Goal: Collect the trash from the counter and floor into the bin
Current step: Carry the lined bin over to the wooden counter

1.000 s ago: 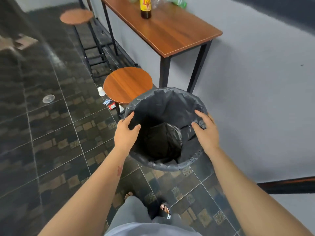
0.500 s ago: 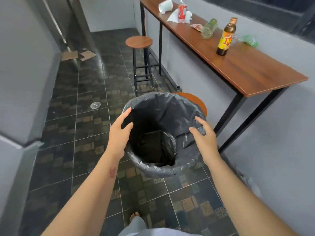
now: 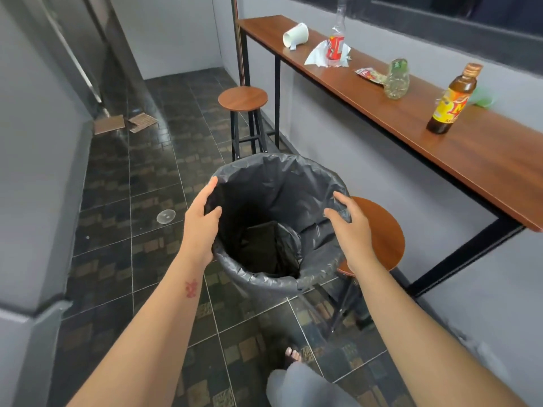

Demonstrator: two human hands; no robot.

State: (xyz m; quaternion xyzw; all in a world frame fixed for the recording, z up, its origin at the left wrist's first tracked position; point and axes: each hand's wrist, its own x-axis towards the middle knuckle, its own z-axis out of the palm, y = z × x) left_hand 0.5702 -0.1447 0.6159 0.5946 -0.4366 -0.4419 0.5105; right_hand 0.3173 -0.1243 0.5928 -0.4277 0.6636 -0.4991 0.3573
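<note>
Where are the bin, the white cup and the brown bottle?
bin [image 3: 273,186]: head view, far inner wall of its black liner.
white cup [image 3: 296,34]: head view, middle of its side wall.
brown bottle [image 3: 444,108]: head view, on its yellow label.

The left grip [image 3: 202,224] and right grip [image 3: 352,227] hold the bin [image 3: 273,183] by opposite sides of its rim, thumbs inside. A stool [image 3: 385,230] stands just beside it. On the bench [image 3: 484,160], a cup [image 3: 295,35] lies tipped and a brown bottle [image 3: 454,99] stands upright.
</note>
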